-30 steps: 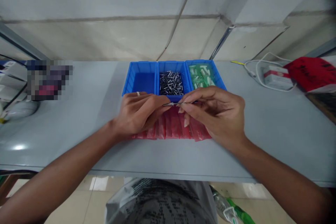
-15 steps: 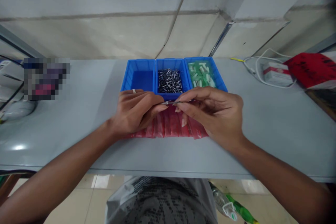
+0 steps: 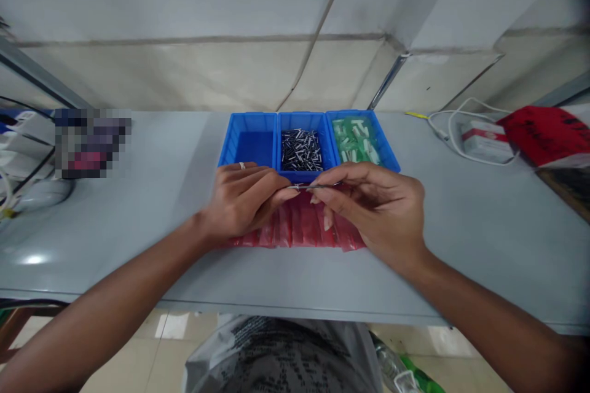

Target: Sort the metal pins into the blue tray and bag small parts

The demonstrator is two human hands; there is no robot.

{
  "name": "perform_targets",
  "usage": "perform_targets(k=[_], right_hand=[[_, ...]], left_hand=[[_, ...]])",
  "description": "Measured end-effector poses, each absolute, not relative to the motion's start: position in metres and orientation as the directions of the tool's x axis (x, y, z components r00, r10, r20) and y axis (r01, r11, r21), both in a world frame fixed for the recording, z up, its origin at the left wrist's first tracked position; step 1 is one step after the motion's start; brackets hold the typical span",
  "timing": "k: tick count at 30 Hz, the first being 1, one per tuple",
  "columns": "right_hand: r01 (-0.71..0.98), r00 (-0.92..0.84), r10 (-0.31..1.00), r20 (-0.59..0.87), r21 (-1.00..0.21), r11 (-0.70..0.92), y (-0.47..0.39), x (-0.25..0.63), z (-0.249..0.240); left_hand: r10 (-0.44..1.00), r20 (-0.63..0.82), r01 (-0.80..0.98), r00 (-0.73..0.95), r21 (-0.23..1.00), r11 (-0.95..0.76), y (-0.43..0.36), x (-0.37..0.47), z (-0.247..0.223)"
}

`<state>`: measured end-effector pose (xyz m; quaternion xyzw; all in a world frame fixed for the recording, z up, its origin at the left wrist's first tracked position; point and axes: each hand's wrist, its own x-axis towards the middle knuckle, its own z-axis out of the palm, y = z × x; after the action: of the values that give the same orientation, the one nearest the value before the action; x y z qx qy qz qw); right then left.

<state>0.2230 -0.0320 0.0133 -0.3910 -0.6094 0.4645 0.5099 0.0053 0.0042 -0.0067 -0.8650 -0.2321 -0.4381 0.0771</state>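
Observation:
My left hand (image 3: 244, 201) is closed, thumb and forefinger pinching a small thin silver metal piece (image 3: 296, 186). Facing it, my right hand (image 3: 382, 206) pinches a thin dark metal rod (image 3: 328, 185) between thumb and forefinger. The two pieces line up end to end between my fingertips; I cannot tell whether they are joined. Beneath both hands lies a row of red plastic packets (image 3: 302, 227), partly covered by them. Just behind are small black and silver pins (image 3: 302, 150) in the middle blue bin (image 3: 283, 126).
Left of the pins stands a blue bin (image 3: 254, 144) showing its bare floor. The right blue bin (image 3: 386, 150) contains green-and-white packets (image 3: 354, 138). A white cable (image 3: 454, 112), a small box (image 3: 486, 140) and a red item (image 3: 546, 135) lie at the right. The wall closes off the back.
The view has tilted slightly, so the bins and table sit a little lower in the picture. Both hands keep the same pinch, with hardly any movement between them.

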Motion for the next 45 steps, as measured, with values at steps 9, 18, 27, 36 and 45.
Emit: perform_targets(k=[9,18,27,36,45], right_hand=[[0.116,-0.302,0.944,0.131,-0.978,0.173,-0.022,0.227,0.007],[-0.037,-0.214,0.955,0.204,-0.979,0.200,-0.009,0.233,-0.001],[0.630,-0.765,0.597,0.243,0.090,0.771,-0.017,0.223,-0.015],[0.608,-0.793,0.567,0.225,0.219,0.763,-0.020,0.214,-0.008],[0.464,-0.345,0.718,0.605,-0.555,0.690,-0.022,0.228,0.003]], left_hand=[[0.361,0.785,0.442,0.503,0.125,-0.888,0.003,0.001,-0.005],[0.373,0.805,0.463,0.462,0.140,-0.875,0.002,0.003,-0.006],[0.360,0.796,0.490,0.486,0.093,-0.867,0.003,0.005,-0.005],[0.350,0.790,0.481,0.502,0.081,-0.873,0.002,0.005,-0.006],[0.370,0.780,0.499,0.504,0.087,-0.862,0.002,0.003,-0.005]])
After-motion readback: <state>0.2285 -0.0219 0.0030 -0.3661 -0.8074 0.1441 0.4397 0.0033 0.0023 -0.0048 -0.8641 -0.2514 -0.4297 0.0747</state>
